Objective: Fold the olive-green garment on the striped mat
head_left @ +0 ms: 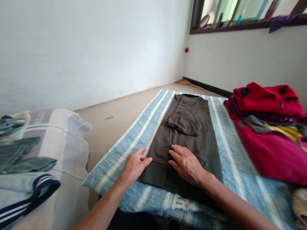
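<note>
- Head view: your left hand [133, 166] lies palm down and open, fingers spread and slightly curled, its fingertips at the left edge of the olive garment [178, 137]; you are holding nothing in it.
- Your right hand [187, 164] lies flat and open on the garment's lower part, fingers pointing up and left, with no fold pinched.
- Both forearms reach in from the bottom of the view, and the hands sit well apart.
- The garment lies folded on the blue striped cloth [153, 124], its ribbed hem by your hands and a folded sleeve on top.
- To the right of the cloth sit a red garment pile [266, 102] and a magenta fleece [271, 153], the fleece touching the cloth.
- On your left, the beige bedding [55, 143] carries a green cloth [21, 153] and a navy-striped piece [24, 195], both cut off by the frame edge.
- A woven beige object [299, 204] is cut off at lower right; you can't tell what it is.
- The items on the window ledge [230, 19] are too blurred to make out, apart from a small round mirror [204, 21].
</note>
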The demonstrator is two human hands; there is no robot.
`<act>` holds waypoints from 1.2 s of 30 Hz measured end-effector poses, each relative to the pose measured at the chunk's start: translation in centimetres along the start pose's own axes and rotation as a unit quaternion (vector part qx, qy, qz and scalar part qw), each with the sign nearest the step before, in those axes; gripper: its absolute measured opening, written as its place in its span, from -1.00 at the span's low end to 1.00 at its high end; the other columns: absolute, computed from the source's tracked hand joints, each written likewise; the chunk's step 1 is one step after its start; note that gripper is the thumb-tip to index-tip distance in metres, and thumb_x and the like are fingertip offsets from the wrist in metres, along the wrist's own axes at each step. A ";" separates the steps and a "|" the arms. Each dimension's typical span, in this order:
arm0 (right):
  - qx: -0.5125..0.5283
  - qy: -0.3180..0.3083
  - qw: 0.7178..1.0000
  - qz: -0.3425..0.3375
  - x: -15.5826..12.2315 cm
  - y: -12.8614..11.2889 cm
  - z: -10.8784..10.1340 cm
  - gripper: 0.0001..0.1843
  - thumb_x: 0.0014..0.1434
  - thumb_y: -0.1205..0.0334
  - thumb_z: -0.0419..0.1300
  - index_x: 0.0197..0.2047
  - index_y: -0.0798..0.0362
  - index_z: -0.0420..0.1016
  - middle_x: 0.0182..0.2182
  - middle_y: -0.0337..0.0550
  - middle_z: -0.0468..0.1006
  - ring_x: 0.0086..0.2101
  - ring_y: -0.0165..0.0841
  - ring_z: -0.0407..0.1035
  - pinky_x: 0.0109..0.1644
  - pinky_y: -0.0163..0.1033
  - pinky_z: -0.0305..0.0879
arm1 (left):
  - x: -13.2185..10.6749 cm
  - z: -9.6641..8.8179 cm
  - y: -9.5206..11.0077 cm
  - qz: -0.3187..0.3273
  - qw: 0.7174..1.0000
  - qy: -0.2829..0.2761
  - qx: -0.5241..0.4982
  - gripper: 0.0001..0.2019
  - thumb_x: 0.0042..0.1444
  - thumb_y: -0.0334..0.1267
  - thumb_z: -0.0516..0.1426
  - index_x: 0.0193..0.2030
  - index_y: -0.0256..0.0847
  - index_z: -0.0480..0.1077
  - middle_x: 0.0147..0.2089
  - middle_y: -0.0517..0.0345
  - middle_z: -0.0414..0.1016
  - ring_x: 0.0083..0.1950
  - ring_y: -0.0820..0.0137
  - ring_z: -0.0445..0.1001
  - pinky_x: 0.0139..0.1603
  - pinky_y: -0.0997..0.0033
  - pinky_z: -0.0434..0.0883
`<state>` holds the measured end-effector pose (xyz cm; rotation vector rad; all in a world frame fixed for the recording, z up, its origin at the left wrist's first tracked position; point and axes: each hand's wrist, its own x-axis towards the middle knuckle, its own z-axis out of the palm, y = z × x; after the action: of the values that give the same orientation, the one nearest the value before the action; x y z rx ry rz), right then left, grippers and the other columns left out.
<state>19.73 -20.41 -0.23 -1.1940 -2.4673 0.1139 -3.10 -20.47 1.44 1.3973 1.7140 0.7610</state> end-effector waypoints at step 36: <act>0.169 0.031 0.985 -0.027 -0.8 5.8 -3.0 -0.66 -0.01 0.52 0.02 -0.19 0.04 0.44 -0.26 -0.14 0.55 -0.21 -0.32 0.43 -0.07 -0.20 0.35 | 1.3 -0.6 -1.1 0.041 0.997 -0.044 0.048 -0.37 -0.17 0.01 0.11 0.01 -0.40 0.35 -0.58 0.35 0.25 -0.52 0.41 0.28 -0.47 0.43 0.19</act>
<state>25.60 -17.59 0.90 -0.9676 -2.3061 0.4544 -4.33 -19.39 0.59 1.5513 1.6529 0.6587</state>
